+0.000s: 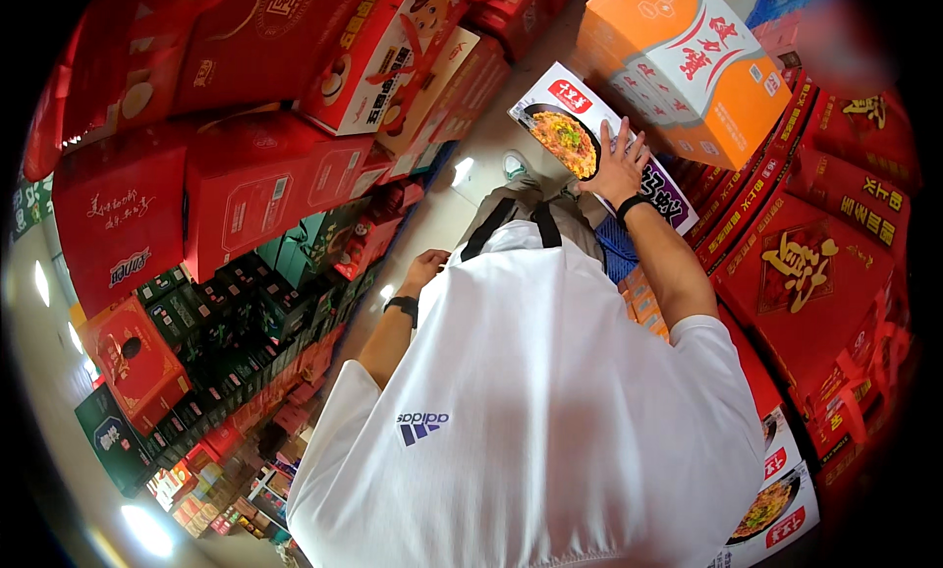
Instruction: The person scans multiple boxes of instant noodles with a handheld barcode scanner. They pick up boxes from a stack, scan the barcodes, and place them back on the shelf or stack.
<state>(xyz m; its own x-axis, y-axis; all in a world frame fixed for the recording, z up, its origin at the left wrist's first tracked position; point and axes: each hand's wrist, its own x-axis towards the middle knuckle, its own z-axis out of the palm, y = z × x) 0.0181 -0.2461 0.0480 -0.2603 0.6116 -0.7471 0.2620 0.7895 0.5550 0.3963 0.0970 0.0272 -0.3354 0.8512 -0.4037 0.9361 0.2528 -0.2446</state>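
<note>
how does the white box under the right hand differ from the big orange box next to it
The white box pictures a bowl of food; the orange box carries large red lettering. The orange box looks bulkier than the white box. Both are printed boxes.

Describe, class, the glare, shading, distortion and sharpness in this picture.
Head view: glare bleaches spots on the floor; grey shading dulls parts of the white shirt. Head view: fisheye bending warps the red boxes toward the left rim, and the corners go black. Head view: the white box under the right hand looks fairly crisp, while a reddish smear at upper right is blurred.
</note>
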